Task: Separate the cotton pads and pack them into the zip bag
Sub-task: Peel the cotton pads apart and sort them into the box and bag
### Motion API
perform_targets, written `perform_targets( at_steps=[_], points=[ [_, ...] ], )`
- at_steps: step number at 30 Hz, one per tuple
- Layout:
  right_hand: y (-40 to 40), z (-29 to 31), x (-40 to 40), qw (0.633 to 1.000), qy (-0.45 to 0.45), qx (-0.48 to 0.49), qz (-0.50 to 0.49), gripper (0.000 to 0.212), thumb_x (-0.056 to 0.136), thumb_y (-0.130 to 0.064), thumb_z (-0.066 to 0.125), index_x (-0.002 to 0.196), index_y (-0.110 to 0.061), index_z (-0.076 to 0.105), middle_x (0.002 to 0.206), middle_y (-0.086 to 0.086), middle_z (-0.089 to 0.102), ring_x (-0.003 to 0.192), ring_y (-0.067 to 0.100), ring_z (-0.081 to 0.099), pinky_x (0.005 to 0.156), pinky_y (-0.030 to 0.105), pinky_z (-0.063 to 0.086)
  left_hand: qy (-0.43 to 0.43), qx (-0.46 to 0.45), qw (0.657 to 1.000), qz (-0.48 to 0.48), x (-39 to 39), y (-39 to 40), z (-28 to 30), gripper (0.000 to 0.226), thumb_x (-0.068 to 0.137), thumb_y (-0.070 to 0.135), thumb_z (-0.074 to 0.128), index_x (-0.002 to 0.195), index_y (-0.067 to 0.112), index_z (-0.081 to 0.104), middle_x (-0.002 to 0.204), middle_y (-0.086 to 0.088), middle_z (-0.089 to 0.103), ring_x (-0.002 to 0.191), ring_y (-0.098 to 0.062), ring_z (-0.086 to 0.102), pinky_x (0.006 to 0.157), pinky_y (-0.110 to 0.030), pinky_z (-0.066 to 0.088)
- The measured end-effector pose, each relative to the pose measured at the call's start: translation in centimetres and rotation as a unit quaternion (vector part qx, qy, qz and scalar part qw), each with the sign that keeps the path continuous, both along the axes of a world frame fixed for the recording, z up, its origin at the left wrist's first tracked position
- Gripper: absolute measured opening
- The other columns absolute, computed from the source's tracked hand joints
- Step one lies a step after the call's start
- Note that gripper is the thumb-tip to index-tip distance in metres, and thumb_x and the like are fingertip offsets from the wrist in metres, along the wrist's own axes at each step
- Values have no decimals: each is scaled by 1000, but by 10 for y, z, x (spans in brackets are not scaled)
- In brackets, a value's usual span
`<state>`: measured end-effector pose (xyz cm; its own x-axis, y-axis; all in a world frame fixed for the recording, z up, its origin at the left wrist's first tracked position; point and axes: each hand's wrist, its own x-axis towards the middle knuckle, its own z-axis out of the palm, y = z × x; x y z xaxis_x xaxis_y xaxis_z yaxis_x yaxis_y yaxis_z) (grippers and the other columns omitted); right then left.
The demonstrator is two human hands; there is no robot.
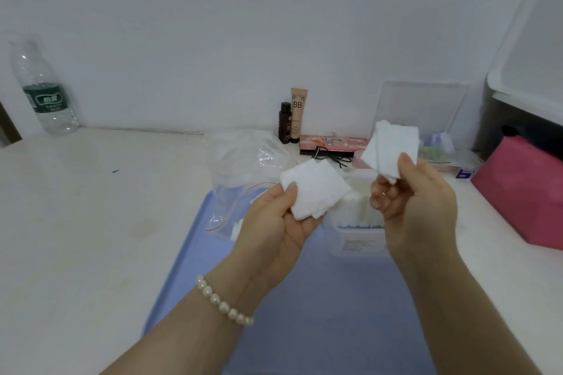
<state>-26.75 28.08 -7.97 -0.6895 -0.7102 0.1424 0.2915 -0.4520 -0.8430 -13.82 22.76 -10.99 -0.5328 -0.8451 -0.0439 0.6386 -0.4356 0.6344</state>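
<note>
- White countertop (91, 222) against a white wall carries a blue tray (320, 298).
- Left hand (274, 228) pinches a small stack of cotton pads (316, 192) above the tray.
- Right hand (417, 204) pinches a second bunch of pads (390, 149), held apart from the first.
- Clear zip bag (240, 167) lies at the tray's far-left corner; an open pad box (359, 222) sits between the hands.

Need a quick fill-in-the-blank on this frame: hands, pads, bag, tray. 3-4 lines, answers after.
1. Each hand holds a small stack of white ____ pads: left hand with the left stack, right hand with the right stack.
2. The wrist with the pearl bracelet is the ____ one.
3. The clear zip bag lies to the ____ of both hands.
4. The tray under the hands is ____ in colour.

Missing words: cotton; left; left; blue
</note>
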Motion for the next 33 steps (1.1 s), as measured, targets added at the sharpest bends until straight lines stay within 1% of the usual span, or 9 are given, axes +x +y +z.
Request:
perform_targets(
  at_steps=[4, 10, 12, 14, 16, 19, 21, 25, 33],
  points=[
    [2, 3, 4, 995, -3, 11, 99, 18, 96, -10, 41, 86, -10, 57, 54, 1, 58, 43, 13, 50, 39, 20, 36, -12, 1, 1000, -6, -1, 1, 1, 32, 99, 9, 34, 124, -1, 52, 118, -16, 65, 100, -24, 66, 84, -35, 55],
    [0, 0, -2, 995, -79, 62, 21, 25, 84, 7, 34, 76, -10, 51, 80, 8, 57, 64, 22, 57, 46, 26, 46, -9, -9, 1000, -27, 0, 2, 2, 33, 99, 10, 35, 126, 0, 51, 119, -16, 65, 102, -26, 66, 84, -37, 55],
    [0, 1, -8, 994, -83, 69, 11, 28, 81, 8, 31, 64, -10, 44, 61, 5, 48, 47, 13, 49, 43, 20, 40, -14, -10, 999, -36, 0, 3, 1, 34, 99, 11, 34, 127, 0, 50, 120, -16, 64, 106, -27, 64, 85, -37, 55],
    [2, 5, -14, 991, -15, 130, 13, 23, 75, 4, 33, 55, -9, 33, 39, 1, 34, 28, 7, 29, 35, 10, 24, -16, -9, 999, -40, 0, 2, 1, 34, 99, 11, 34, 128, 1, 50, 121, -16, 64, 108, -27, 63, 86, -38, 54],
    [4, 6, -18, 978, 72, 197, 23, 22, 75, -2, 35, 53, -4, 38, 31, -3, 30, 26, 7, 23, 32, 10, 19, -17, -8, 999, -38, 0, 1, 0, 35, 99, 11, 34, 129, 0, 49, 121, -15, 64, 109, -27, 63, 87, -39, 53],
    [5, 5, -14, 938, 210, 269, 51, 36, 87, -34, 51, 62, -9, 58, 34, -6, 33, 29, 7, 27, 34, 17, 24, -19, -8, 999, -36, 0, 0, 0, 36, 99, 11, 34, 130, 0, 48, 122, -16, 64, 110, -28, 62, 89, -39, 52],
    [5, 1, -7, 917, 279, 277, 70, 31, 80, -36, 68, 64, -11, 61, 41, -7, 46, 31, 4, 38, 35, 16, 32, -19, -11, 999, -37, 0, 0, 0, 37, 99, 12, 34, 131, -1, 46, 122, -17, 63, 112, -29, 61, 90, -37, 52],
    [5, -5, -3, 918, 291, 256, 85, 15, 72, -19, 77, 73, -6, 70, 61, 4, 64, 52, 10, 56, 47, 18, 44, -40, -28, 998, -39, 0, 1, 1, 37, 98, 17, 39, 127, -4, 49, 118, -19, 65, 110, -28, 63, 91, -35, 52],
    [5, -1, -11, 928, 224, 261, 140, 24, 78, -3, 64, 56, -8, 55, 45, -1, 48, 35, 7, 39, 35, 18, 28, -36, -13, 999, -20, 0, 1, 0, 34, 99, 17, 37, 123, -2, 53, 117, -17, 66, 106, -27, 65, 80, -35, 57]
  ],
)
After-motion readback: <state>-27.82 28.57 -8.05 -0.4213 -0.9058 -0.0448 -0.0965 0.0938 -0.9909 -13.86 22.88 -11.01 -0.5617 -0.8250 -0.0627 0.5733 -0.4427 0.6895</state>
